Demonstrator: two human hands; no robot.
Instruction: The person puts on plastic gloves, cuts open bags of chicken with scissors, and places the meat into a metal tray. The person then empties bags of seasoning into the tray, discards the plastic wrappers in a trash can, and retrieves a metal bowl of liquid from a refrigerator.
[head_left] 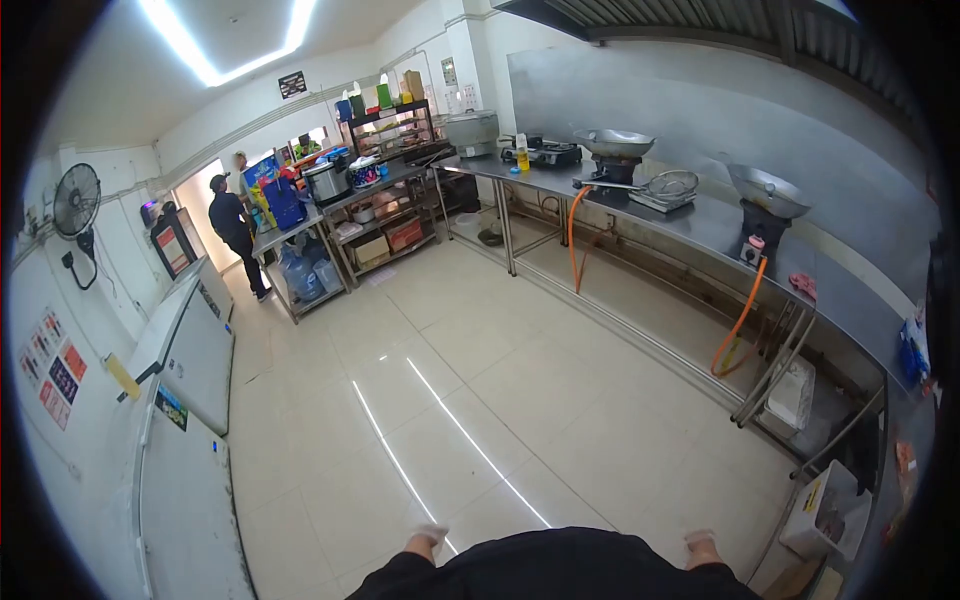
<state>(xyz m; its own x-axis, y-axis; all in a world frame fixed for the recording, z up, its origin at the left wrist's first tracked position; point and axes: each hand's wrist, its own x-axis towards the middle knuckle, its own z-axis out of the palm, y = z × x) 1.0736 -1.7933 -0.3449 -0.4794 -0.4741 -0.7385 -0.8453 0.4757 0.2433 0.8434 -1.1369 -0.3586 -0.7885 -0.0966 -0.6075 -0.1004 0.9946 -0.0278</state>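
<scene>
At the bottom of the view my left hand (pixel 428 538) hangs low over the tiled floor (pixel 470 400), beside my dark clothing. My right hand (pixel 701 545) is on the other side of my body, also low above the tiles. Both look small and blurred, with a pale, whitish look at the finger end. I see no object in either one. How the fingers are held does not show clearly. The thing nearest my right hand is a white bin (pixel 825 512) on the floor.
A steel counter (pixel 690 215) on the right carries woks (pixel 768 190), a strainer (pixel 670 184) and a portable stove (pixel 540 151). Orange hoses (pixel 740 318) hang below. Chest freezers (pixel 185 490) line the left wall. A person (pixel 235 235) stands by the far doorway, near a loaded shelf (pixel 390 220).
</scene>
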